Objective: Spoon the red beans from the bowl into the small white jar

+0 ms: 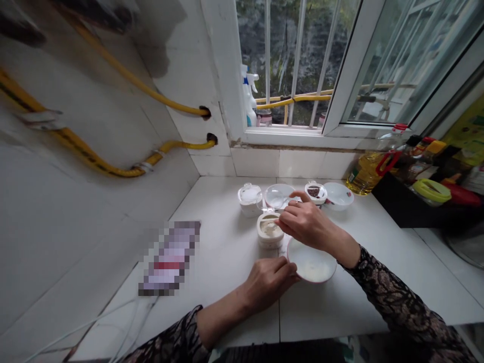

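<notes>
remote, i see left hand (269, 283) pinching near bowl (316, 267) by its rim: likely light, stiff, breakable; good hold. right hand (305, 222) curls beside powder jar (269, 241); can't tell its grip.

The right hand (308, 224) covers part of the red-rimmed bowl (315, 267); pixelation obscures a long object (170, 259); the left edge cuts off a yellow hose (85, 153).

The white, pink-rimmed bowl (327, 262) sits near the counter's (223, 232) front edge, with pale stuff (313, 267) inside. The little cream jar (269, 244) stands farther from that edge, its clear lid (266, 206) up, pale powder (268, 230) inside.
</notes>
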Demonstrator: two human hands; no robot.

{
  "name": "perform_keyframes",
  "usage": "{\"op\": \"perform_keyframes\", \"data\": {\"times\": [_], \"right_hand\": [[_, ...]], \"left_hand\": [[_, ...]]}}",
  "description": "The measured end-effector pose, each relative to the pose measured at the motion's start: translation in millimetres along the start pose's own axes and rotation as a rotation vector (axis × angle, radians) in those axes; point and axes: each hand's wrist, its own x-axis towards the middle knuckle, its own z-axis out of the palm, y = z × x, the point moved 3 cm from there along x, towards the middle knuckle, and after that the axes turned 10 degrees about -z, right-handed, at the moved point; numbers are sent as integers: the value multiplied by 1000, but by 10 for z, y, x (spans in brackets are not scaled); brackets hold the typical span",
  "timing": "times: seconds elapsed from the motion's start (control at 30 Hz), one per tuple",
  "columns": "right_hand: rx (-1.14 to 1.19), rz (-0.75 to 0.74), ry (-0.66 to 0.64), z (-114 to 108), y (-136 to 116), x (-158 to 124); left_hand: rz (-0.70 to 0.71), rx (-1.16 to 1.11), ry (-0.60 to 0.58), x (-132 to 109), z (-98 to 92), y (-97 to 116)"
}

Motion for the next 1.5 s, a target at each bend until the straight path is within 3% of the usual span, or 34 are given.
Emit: {"op": "perform_keyframes", "data": {"times": [0.27, 0.47, 0.67, 0.77, 0.9, 1.03, 1.3, 1.5], "right_hand": [[-76, -73, 6, 266, -61, -20], [-9, 3, 47, 60, 6, -18], [-24, -52, 47, 158, -59, -20], [-89, -57, 48, 96, -62, -17], [-128, -77, -20, -12, -56, -29], [-109, -102, -77, 36, -81, -74], [-9, 42, 150, -58, -61, -64], [131, 331, 251, 118, 14, -414]], "left_hand": [[18, 7, 46, 30, -12, 13], [3, 23, 11, 1, 8, -1], [1, 23, 43, 5, 10, -2], [6, 16, 31, 16, 3, 6], [2, 11, 14, 12, 4, 7], [9, 16, 37, 10, 4, 8], [2, 8, 0, 13, 1, 6], [10, 44, 2, 20, -6, 13]]}}
